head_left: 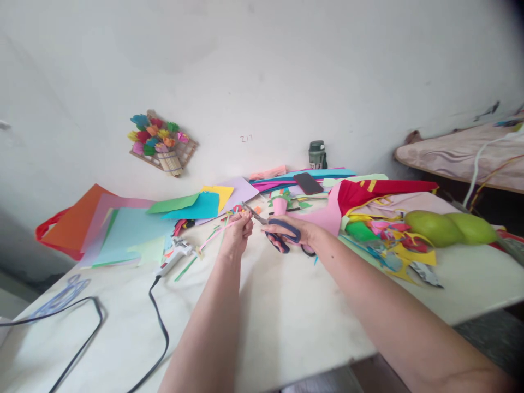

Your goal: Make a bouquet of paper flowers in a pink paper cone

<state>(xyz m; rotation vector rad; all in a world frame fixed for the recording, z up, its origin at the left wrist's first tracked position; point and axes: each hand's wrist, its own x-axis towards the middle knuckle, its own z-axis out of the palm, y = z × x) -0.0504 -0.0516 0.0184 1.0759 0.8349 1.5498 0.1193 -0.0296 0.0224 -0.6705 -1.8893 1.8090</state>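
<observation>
My right hand point(301, 228) is closed around the dark blue handles of a pair of scissors point(282, 233). The blades point left and reach the fingertips of my left hand point(238, 232). Those fingers are pinched on a thin pink paper strip point(216, 234), which trails down to the left. How far the blades are apart, and whether they touch the strip, I cannot make out. Just beyond the scissors stands a small pink paper roll point(280, 205), with green paper leaf shapes near it.
A white glue gun point(174, 261) with a black cord lies left of my hands. Coloured paper sheets point(131, 229) cover the far left. A phone point(308, 184) and a dark green bottle point(317, 155) are at the back. Paper scraps point(403, 256) and green fruits point(434, 228) lie at right.
</observation>
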